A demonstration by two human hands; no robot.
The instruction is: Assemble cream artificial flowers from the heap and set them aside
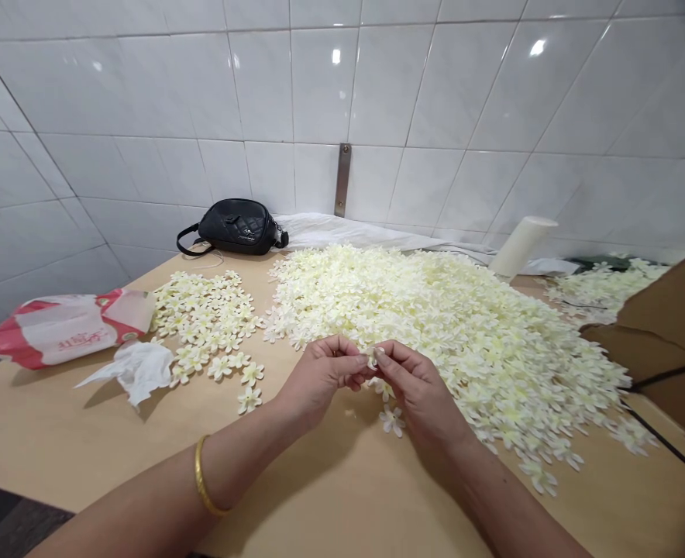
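Note:
Between the fingertips of my left hand (328, 372) and my right hand (409, 380) is one small artificial flower (373, 356), pale with rounded petals. Both hands pinch it, and the fingers partly cover it. Just behind them spreads a large heap of pale yellow-white artificial flowers (424, 302). A single loose flower (392, 420) lies on the table below my right hand. To the left of my left hand is a smaller spread of the same flowers (208, 310), with yellow centres showing. A gold bangle sits on my left forearm.
A black quilted bag (238, 225) rests at the back left. On the left lie a red-and-white plastic bag (75, 329) and a crumpled tissue (139, 370). At the back right a white roll (522, 246) leans. Brown cardboard (668, 333) borders the right of the wooden table (313, 496).

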